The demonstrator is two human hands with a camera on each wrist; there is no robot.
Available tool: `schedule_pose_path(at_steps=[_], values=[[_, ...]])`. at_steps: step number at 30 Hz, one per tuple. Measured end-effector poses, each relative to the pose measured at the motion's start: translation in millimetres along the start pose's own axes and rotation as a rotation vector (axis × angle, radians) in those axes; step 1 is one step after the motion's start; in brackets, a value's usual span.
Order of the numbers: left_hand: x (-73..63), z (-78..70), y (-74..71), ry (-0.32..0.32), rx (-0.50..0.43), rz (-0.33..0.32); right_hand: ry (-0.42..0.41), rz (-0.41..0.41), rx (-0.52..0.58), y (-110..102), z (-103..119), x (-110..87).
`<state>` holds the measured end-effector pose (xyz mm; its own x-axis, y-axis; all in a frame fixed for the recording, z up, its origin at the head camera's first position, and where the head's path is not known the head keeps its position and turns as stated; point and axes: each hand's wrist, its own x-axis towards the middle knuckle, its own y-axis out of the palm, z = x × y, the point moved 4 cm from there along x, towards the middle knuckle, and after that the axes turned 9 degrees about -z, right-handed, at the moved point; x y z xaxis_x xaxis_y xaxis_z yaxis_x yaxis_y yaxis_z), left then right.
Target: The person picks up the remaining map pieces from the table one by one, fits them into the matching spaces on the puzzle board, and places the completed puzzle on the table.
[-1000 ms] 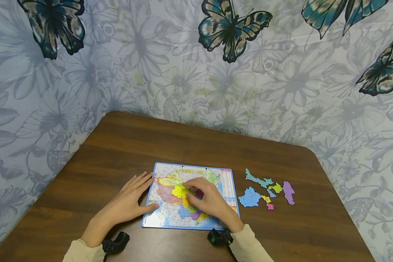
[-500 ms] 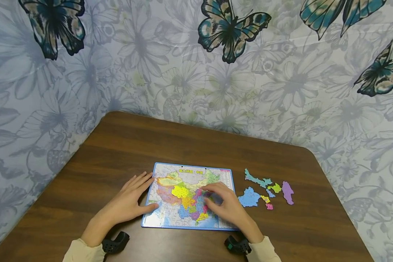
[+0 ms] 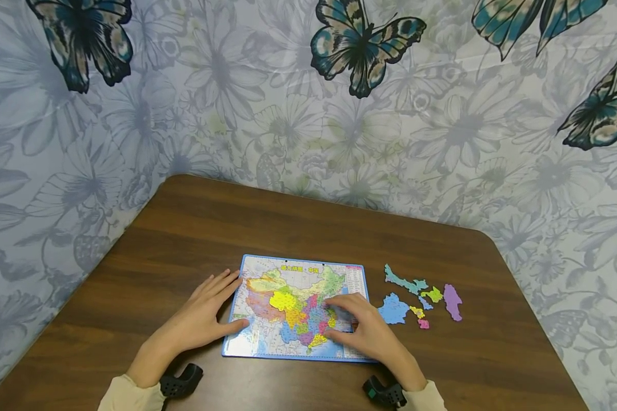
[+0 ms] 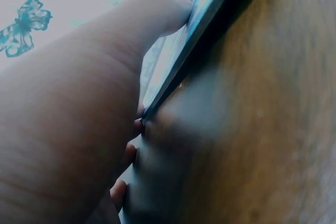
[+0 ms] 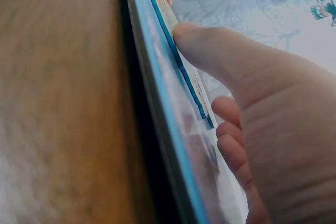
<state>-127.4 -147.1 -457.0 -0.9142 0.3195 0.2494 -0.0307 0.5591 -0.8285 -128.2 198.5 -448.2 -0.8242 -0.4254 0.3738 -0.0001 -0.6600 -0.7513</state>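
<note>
Map puzzle [image 3: 290,311] lies on a brown table [image 3: 288,222], floral wall [image 3: 226,125] behind, left hand [image 3: 197,314] outstretched, right hand [image 3: 365,326] seemingly loose.

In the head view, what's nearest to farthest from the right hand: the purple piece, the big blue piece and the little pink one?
1. Big blue piece: just right of the right hand.
2. Little pink piece: farther right.
3. Purple piece: farthest right on the table.
</note>
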Motion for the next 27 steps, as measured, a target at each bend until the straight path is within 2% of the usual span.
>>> schedule_pose_path(at_steps=[13, 22, 27], values=[[1.1, -0.6, -0.3, 0.002, 0.003, -0.003, 0.017, 0.059, -0.016, 0.5, 0.6, -0.4], [0.7, 1.7, 1.1, -0.006, 0.003, -0.003, 0.002, 0.06, 0.044, 2.5, 0.4, -1.0], [1.5, 1.8, 1.4, -0.002, 0.009, -0.003, 0.047, 0.081, 0.068, 2.7, -0.3, -1.1]])
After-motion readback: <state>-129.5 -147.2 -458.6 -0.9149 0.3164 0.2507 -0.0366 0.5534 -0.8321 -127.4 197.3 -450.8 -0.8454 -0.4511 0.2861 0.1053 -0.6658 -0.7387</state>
